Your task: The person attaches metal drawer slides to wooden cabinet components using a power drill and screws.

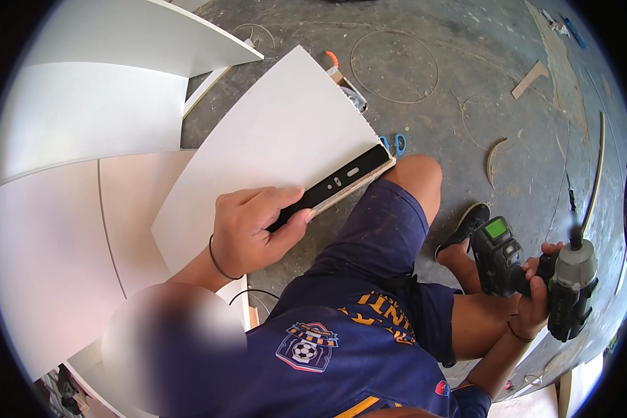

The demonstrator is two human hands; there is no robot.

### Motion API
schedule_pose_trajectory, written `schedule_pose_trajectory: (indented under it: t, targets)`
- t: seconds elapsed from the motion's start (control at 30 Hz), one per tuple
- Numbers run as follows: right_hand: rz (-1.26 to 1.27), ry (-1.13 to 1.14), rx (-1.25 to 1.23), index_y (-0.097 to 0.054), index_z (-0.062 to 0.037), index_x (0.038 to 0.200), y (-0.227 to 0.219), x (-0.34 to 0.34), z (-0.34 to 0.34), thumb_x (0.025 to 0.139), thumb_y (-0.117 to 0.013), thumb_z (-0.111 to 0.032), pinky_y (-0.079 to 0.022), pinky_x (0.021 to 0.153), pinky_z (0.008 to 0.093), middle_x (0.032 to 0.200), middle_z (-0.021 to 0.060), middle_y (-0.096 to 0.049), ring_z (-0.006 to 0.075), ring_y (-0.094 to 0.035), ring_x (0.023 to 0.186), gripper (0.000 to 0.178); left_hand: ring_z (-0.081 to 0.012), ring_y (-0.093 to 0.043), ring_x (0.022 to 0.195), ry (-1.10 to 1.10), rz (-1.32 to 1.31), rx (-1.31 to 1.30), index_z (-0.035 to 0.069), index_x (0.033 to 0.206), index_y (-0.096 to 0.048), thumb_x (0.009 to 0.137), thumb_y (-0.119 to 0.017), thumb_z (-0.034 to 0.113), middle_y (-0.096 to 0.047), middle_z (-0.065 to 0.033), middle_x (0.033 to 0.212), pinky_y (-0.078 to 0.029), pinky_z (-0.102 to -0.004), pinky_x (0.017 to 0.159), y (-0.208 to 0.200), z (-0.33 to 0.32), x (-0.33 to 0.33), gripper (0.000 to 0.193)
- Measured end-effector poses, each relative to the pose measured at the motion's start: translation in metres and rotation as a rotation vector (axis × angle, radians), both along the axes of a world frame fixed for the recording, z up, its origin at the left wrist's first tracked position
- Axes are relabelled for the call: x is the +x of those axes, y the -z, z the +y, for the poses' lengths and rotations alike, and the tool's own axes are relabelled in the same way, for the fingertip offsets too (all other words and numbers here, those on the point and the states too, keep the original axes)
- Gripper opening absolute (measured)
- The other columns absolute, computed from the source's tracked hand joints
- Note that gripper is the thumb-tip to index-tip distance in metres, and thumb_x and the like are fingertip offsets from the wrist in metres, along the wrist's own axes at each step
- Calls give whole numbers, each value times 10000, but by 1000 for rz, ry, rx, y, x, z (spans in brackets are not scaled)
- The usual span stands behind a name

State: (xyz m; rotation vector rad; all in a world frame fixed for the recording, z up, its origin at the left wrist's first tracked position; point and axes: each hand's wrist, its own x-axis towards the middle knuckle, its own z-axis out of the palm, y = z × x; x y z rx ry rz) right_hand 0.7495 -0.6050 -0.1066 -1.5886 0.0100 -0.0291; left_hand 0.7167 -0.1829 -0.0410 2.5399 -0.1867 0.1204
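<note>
My left hand [258, 230] pinches a black slotted metal rail [336, 180] between thumb and fingers. The rail lies flat along the near edge of a white board [272, 132], whose cut edge shows bare, rough core. The thumb presses by that edge. The board's far right corner meets my bent knee. Out to the right, my right hand [534, 299] is wrapped round the grip of a cordless drill [571, 289]. A dark bit [573, 198] points up and away from its chuck, apart from the board and rail.
White panels [76, 118] fill the left side. Blue-handled scissors [399, 144] lie by the board's corner, with an orange-tipped item [331, 58] farther off. Edging strips [496, 160] and a wood scrap [529, 79] are on the concrete floor [453, 76]. My shoe [467, 226] rests near the drill.
</note>
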Motion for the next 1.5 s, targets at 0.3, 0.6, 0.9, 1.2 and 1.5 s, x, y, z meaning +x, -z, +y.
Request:
schedule_pose_trajectory:
  t: [0.3,0.6,0.9,1.2,1.5]
  targets:
    - [30,20,-52,-362,54,1336,-4,2,6,744,-672,-193,-434,772,325,1160,163,-524,137,-510,751,712,-94,-324,417,5,-35,-38,4,929,-647,684,-749,23,-455,-21,529,-273,-229,411,5,-1,-1,267]
    - [13,-9,-51,-370,52,1326,-3,4,5,749,-664,-180,-432,754,313,1173,166,-531,128,-508,732,687,-122,-504,439,-20,3,-42,-17,895,-644,703,-746,25,-643,-102,676,-395,-226,427,-2,-4,0,222]
    - [32,1,-81,-384,56,1312,-5,5,7,739,-710,-241,-452,764,317,1130,140,-535,127,-532,750,723,-140,-543,464,-29,19,-35,-18,895,-643,706,-747,24,-648,-111,685,-422,-231,444,-3,-5,0,220]
    - [40,1,-85,-382,63,1311,-7,5,10,742,-710,-250,-450,760,321,1133,149,-532,131,-530,756,728,-145,-558,471,-34,11,-46,-16,894,-637,709,-744,23,-647,-117,683,-426,-235,444,1,-6,1,217]
    - [45,20,-59,-368,59,1318,-3,2,6,734,-712,-231,-448,753,333,1138,165,-528,145,-526,742,737,-154,-542,453,-44,-16,-43,-3,886,-635,699,-750,37,-650,-97,685,-418,-243,437,0,-7,1,223]
